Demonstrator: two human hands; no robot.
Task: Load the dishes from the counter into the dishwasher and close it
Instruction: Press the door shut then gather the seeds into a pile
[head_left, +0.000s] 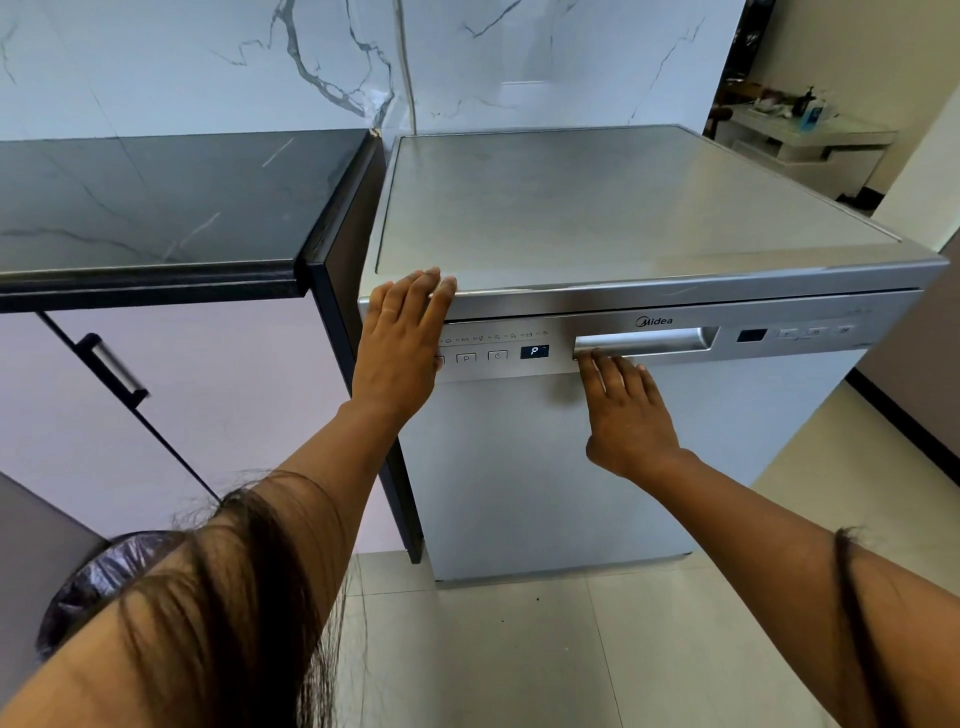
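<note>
A silver freestanding dishwasher (571, 467) stands with its door shut; a small display on the control panel (534, 352) shows a lit "P". My left hand (400, 343) lies flat against the door's top left corner, fingers reaching onto the top edge. My right hand (623, 410) rests flat on the door front, its fingertips touching the lower lip of the recessed handle (649, 340). Neither hand holds anything. No dishes are in view on the dark counter (156, 202) or on the dishwasher's top (597, 197).
A dark marble counter with a light cabinet door and black handle (111, 370) adjoins the dishwasher on the left. A bin with a dark liner (98, 577) sits at lower left. Marble wall behind; tiled floor (623, 649) below; a doorway to another room at upper right.
</note>
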